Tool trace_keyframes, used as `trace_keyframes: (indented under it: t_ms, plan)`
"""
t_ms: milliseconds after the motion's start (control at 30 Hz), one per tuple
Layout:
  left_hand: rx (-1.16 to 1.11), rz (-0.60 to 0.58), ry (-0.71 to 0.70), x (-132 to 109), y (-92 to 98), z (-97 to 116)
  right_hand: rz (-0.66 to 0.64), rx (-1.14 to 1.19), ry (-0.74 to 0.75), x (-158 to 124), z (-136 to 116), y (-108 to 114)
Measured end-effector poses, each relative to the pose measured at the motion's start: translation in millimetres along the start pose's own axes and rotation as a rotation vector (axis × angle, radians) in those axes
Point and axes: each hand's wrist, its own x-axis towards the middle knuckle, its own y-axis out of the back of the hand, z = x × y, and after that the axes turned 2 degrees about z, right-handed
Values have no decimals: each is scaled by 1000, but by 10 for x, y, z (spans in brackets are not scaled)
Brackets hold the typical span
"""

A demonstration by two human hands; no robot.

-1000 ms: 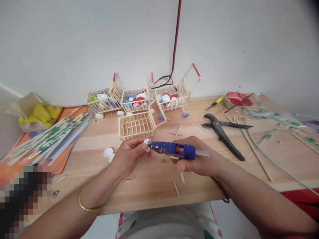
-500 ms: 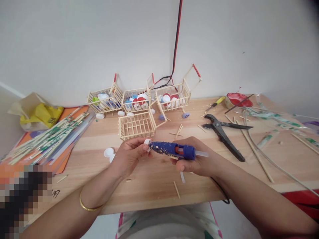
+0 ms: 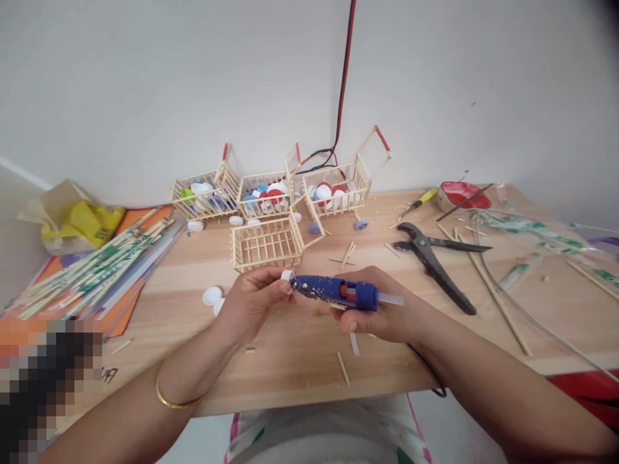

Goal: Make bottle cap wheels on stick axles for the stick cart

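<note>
Between the thumb and fingers of my left hand [image 3: 254, 298] is a white bottle cap [image 3: 287, 276]. My right hand [image 3: 374, 309] is wrapped round a blue hot glue gun [image 3: 316, 287], whose nozzle meets the cap or comes very close to it. A clear glue stick [image 3: 391, 299] juts from the gun's back end. Just beyond my left hand stands a small wooden-stick basket [image 3: 265, 243] with nothing in it. Two more white caps [image 3: 212, 296] lie left of my left wrist. The trigger is hidden by my right hand.
Behind are stick carts [image 3: 336, 190] holding coloured caps. Pliers [image 3: 430, 258], a yellow-handled knife [image 3: 420, 201] and a red-stained bowl [image 3: 461, 196] lie right. Bundled chopsticks [image 3: 106, 258] and a yellow bag [image 3: 82, 225] sit left. A thin cable [image 3: 527, 316] crosses the right side.
Almost nothing differs. Both hands keep the cap and the glue gun in the same place; the whole view has shifted very slightly.
</note>
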Motion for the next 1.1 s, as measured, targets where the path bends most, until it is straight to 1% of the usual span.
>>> trace_keyframes:
  t_ms: [300,567,833,1100]
  plan:
    - [26,2,-19,-8,15,-12,-4,42,-6,-3,-10,-1]
    - [15,8,-39,-3,18,-29,-8,27,13,7,75,-10]
    - [19,17,-29,-6,12,-20,-10,60,41,11,55,1]
    - [18,40,-17,-18,-1,-4,-4,86,24,13,56,-4]
